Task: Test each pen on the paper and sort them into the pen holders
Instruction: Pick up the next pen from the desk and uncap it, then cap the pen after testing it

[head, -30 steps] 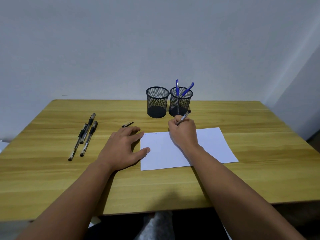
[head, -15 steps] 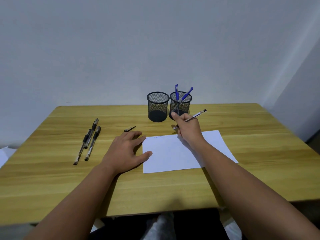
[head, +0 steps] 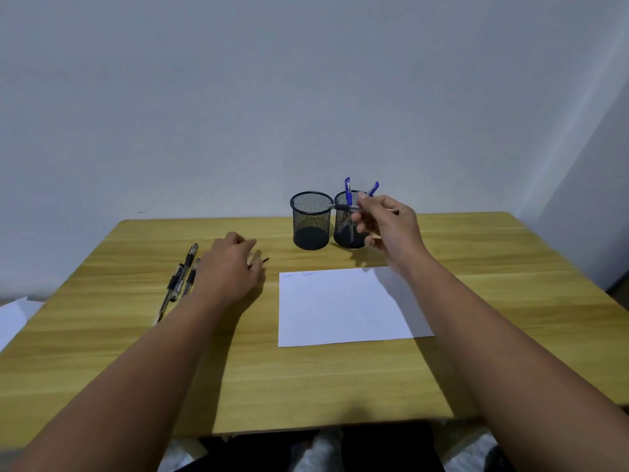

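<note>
Pen (head: 343, 207) pinched level in right hand (head: 391, 226) fingers, centre frame before the holders (head: 311, 219), likely for capping; left hand (head: 231, 270) spreads loosely over its cap (head: 260, 263).

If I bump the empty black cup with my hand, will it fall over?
Probably it slides or tips easily: the empty mesh holder is see-through wire with nothing inside, so likely light. It stands taller than wide. Tipped, its round wall might roll across the smooth table.
</note>
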Demonstrator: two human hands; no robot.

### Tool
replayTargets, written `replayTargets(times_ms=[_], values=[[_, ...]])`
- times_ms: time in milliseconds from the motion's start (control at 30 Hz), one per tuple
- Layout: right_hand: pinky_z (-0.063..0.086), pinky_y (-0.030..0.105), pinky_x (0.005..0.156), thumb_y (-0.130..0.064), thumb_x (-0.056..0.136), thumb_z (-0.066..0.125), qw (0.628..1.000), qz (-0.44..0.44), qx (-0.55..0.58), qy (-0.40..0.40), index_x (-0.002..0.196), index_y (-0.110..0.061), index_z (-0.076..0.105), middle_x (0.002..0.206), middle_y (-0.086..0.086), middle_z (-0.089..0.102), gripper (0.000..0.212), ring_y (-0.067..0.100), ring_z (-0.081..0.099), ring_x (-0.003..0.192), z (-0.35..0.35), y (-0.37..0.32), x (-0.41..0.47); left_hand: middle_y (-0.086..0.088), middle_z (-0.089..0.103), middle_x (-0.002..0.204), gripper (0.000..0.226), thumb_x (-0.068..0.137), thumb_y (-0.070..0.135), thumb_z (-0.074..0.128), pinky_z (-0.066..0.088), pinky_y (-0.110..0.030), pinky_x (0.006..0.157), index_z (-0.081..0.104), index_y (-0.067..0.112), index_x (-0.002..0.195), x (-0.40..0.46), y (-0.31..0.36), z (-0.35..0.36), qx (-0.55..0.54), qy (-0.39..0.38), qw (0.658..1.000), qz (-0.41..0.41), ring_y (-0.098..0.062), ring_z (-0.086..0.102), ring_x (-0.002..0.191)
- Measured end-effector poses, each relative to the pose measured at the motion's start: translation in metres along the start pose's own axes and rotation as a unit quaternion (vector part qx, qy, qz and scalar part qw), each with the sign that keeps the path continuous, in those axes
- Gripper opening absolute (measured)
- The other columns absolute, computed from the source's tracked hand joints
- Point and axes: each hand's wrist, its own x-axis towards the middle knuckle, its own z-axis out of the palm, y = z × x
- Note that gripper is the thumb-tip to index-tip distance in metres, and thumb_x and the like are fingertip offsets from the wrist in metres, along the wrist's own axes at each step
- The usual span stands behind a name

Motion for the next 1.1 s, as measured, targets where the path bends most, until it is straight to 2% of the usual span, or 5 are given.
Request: replayTargets(times_ms=[200, 333, 567, 800, 1100], values=[[0.049, 0.02, 0.048, -0.015, 0.101, 0.071, 0.993, 0.036, -0.065, -0.09, 0.112, -0.011, 0.078, 0.099, 0.01, 0.083, 0.014, 0.011, 0.063, 0.059, 0.0, 0.006, -0.004, 0.0, 0.063, 0.114, 0.029, 0.096, 0.042, 0.059, 0.054, -0.044, 0.082, 0.075, 0.026, 0.114, 0.0, -0.009, 0.004, 0.072, -0.03, 0.997, 0.008, -0.024, 0.058, 0.106], [0.043, 0.02, 0.048, -0.001, 0.09, 0.079, 0.973, 0.002, -0.201, -0.109, 0.103, -0.007, 0.081, 0.075, 0.006, 0.073, 0.014, 0.011, 0.058, 0.055, 0.004, 0.02, 0.0, 0.002, 0.067, 0.107, 0.025, 0.098, 0.038, 0.059, 0.05, -0.037, 0.072, 0.074, 0.023, 0.111, -0.005, -0.006, 0.003, 0.063, -0.003, 0.998, 0.018, -0.022, 0.06, 0.098], [0.062, 0.04, 0.08, -0.008, 0.092, 0.079, 0.923, -0.101, -0.347, -0.13, 0.097, -0.018, 0.085, 0.095, 0.005, 0.08, 0.012, 0.024, 0.074, 0.089, 0.015, 0.035, -0.003, 0.005, 0.071, 0.1, 0.014, 0.099, 0.024, 0.063, 0.046, -0.024, 0.072, 0.073, 0.02, 0.108, -0.006, 0.015, -0.02, -0.239, -0.01, 0.97, -0.039, -0.012, 0.064, 0.093], [0.047, 0.014, 0.075, -0.012, 0.095, 0.078, 0.928, -0.116, -0.334, -0.117, 0.099, -0.017, 0.085, 0.09, -0.009, 0.075, 0.01, 0.005, 0.064, 0.087, 0.021, 0.029, -0.009, 0.003, 0.074, 0.095, 0.012, 0.097, 0.022, 0.067, 0.048, -0.024, 0.073, 0.077, 0.019, 0.102, -0.004, 0.02, -0.032, -0.282, -0.046, 0.958, -0.021, -0.016, 0.066, 0.095], [0.046, 0.022, 0.08, -0.014, 0.091, 0.081, 0.937, -0.125, -0.31, -0.102, 0.093, -0.022, 0.085, 0.085, -0.008, 0.075, 0.009, 0.008, 0.064, 0.087, 0.015, 0.017, -0.013, 0.0, 0.074, 0.089, 0.01, 0.097, 0.021, 0.067, 0.047, -0.027, 0.07, 0.077, 0.022, 0.095, -0.009, 0.025, -0.045, -0.28, -0.061, 0.958, -0.001, -0.017, 0.065, 0.086]])
